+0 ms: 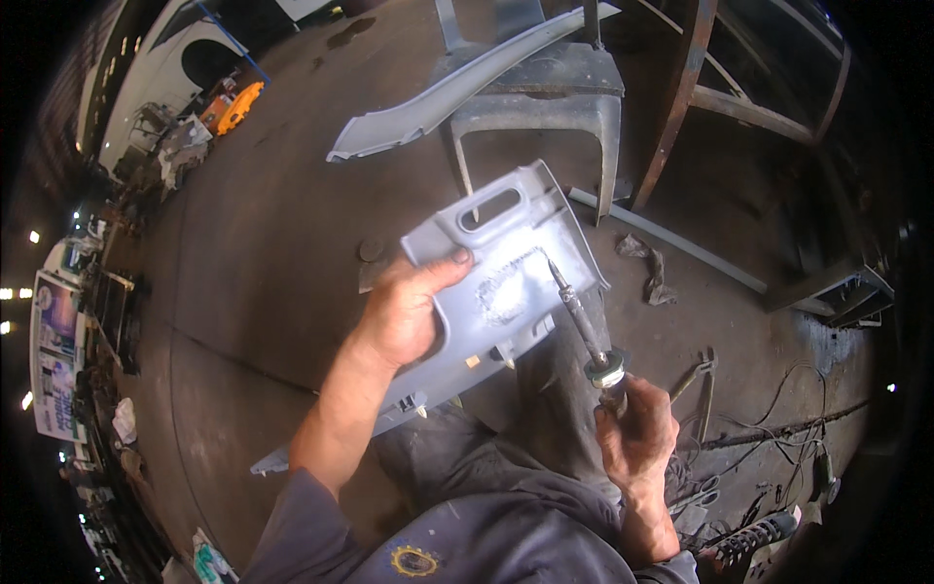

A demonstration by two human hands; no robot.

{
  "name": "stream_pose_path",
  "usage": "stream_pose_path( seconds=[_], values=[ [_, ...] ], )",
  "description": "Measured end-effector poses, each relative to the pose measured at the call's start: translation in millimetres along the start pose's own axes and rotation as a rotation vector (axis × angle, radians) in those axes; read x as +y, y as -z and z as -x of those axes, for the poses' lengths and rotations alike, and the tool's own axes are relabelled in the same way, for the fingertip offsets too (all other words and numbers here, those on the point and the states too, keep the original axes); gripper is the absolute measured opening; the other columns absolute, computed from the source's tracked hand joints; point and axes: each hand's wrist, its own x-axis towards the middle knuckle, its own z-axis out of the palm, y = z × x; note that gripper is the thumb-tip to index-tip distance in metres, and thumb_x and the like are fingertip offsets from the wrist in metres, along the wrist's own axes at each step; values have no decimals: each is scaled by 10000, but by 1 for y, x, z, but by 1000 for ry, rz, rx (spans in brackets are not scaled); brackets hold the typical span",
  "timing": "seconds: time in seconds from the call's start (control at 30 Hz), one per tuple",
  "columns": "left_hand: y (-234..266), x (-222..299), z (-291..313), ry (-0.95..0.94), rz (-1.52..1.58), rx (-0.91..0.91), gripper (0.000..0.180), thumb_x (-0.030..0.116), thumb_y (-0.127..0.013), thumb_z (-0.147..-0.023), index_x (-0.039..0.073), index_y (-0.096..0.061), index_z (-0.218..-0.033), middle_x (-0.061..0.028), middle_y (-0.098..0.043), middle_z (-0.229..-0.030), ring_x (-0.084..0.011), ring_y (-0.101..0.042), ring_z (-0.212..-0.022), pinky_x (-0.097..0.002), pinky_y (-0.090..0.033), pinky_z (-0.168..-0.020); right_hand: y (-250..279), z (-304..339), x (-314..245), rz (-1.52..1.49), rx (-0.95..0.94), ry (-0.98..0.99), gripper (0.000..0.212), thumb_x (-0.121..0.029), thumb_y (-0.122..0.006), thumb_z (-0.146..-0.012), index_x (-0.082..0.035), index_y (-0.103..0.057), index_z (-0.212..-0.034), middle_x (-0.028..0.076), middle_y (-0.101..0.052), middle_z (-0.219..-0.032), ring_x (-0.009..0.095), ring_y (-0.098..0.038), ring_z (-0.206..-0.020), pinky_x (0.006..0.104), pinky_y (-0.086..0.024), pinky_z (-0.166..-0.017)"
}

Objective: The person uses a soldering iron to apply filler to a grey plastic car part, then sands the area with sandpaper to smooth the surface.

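Observation:
My left hand (407, 310) grips the edge of a grey plastic trim panel (467, 331), its thumb lying on the panel's face and its other fingers hidden behind. The panel is tilted above my lap, with an oval slot near its top and small clips along its lower edge. A rough, whitish scuffed patch (511, 292) marks the middle of its wide end. My right hand (637, 433) is closed around the handle of a soldering iron (581, 316). The iron's tip points up and left, at or very near the panel beside the rough patch.
Ahead stands a grey plastic chair (535, 112) with a long curved trim strip (457, 88) across its seat. A rusty metal frame (681, 107) rises at the right. Cables (788, 428), a crumpled rag (647, 268) and pliers-like tools (700, 389) lie on the floor.

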Motion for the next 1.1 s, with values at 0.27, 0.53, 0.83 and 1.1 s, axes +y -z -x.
stream_pose_path(
  seconds=[0.27,0.53,0.83,1.1],
  values=[
    [13,26,-23,42,72,-127,402,57,-545,-913,-62,-531,-1297,-172,-637,-1219,-291,-630,-1113,-439,-498,-987,-7,-5,9,-6,77,94,390,-23,-731,-806,24,-556,-1151,144,-683,-852,167,-659,-699,261,-501,-637],
    [9,36,-41,-95,-49,-173,437,59,-543,-887,-57,-520,-1308,-162,-631,-1218,-260,-632,-1095,-390,-497,-977,-6,0,12,-1,134,37,389,-26,-738,-810,11,-557,-1152,101,-659,-790,115,-583,-602,240,-458,-568],
    [-1,2,-18,-33,-123,-176,412,130,-631,-906,-19,-556,-1282,-116,-641,-1175,-208,-606,-1099,-350,-480,-958,-11,-3,13,37,70,36,384,-17,-742,-790,23,-576,-1134,111,-663,-803,140,-598,-621,248,-469,-584],
    [-6,-8,-4,50,-102,-171,446,230,-601,-960,-21,-529,-1322,-133,-620,-1231,-209,-608,-1105,-344,-487,-943,2,2,-1,97,-21,-10,358,12,-749,-760,42,-605,-1086,197,-698,-966,279,-711,-784,319,-551,-685]
  ],
)
